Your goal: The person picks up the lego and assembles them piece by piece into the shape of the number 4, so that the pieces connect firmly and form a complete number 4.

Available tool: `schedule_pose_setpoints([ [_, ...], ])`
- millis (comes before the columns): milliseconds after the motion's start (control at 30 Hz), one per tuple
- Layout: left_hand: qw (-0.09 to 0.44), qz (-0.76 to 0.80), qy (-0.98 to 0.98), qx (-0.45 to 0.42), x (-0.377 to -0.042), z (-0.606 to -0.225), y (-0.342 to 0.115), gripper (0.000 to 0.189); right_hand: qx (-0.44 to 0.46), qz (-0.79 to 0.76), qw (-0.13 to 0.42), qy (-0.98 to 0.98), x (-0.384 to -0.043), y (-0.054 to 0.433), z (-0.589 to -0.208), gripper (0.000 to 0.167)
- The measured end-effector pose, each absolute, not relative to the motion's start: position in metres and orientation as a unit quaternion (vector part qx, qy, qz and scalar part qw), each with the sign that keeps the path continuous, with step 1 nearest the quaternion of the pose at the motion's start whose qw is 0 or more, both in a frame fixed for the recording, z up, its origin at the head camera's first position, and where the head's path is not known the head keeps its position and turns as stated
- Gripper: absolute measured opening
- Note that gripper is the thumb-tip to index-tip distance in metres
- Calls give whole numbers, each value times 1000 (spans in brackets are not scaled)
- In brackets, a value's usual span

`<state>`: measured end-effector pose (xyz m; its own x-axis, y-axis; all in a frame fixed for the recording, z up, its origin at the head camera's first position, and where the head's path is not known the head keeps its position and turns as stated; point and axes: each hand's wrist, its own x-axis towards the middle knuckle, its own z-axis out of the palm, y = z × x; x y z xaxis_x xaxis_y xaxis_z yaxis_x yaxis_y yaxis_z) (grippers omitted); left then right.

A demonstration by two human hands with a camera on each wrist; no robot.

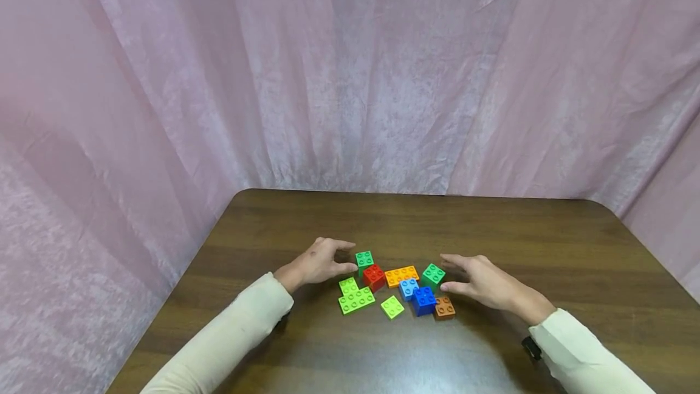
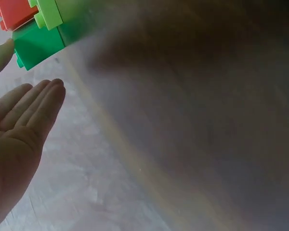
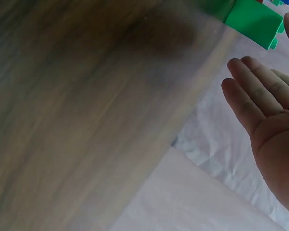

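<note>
My left hand (image 1: 316, 263) hovers at the left of a group of toy building bricks, fingers extended, thumb close to a green brick (image 1: 364, 258). Whether the thumb touches it I cannot tell. Beside that brick sits a red brick (image 1: 374, 277). My right hand (image 1: 487, 283) is at the group's right, its fingers straight and holding nothing. A second green brick (image 1: 433, 275) lies nearest to it, with a dark blue brick (image 1: 424, 301) and a brown brick (image 1: 445, 308) just in front. In the right wrist view, a green brick (image 3: 255, 23) shows beyond the fingertips.
Between the hands are an orange brick (image 1: 401, 275), a light blue brick (image 1: 408, 289) and a lime square brick (image 1: 392, 307). Two more lime pieces, a long brick (image 1: 356, 301) and a small brick (image 1: 348, 286), adjoin at left. Pink curtains (image 1: 350, 78) hang behind the wooden table (image 1: 350, 214).
</note>
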<state>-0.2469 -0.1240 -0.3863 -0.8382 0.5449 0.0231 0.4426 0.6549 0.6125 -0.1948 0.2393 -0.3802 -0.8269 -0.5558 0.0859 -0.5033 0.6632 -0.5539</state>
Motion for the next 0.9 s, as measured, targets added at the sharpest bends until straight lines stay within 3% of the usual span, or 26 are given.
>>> schedule_pose_setpoints([
  [200,64,321,908,262,-248,-387,-118,42,-296,-326,39,897,-198,231,-387,59],
  [533,79,321,907,262,-248,-391,-119,35,-300,-325,32,896,-200,228,-394,39],
  [900,72,336,909,237,-263,-385,-126,34,-286,-298,31,910,-217,238,-384,38],
])
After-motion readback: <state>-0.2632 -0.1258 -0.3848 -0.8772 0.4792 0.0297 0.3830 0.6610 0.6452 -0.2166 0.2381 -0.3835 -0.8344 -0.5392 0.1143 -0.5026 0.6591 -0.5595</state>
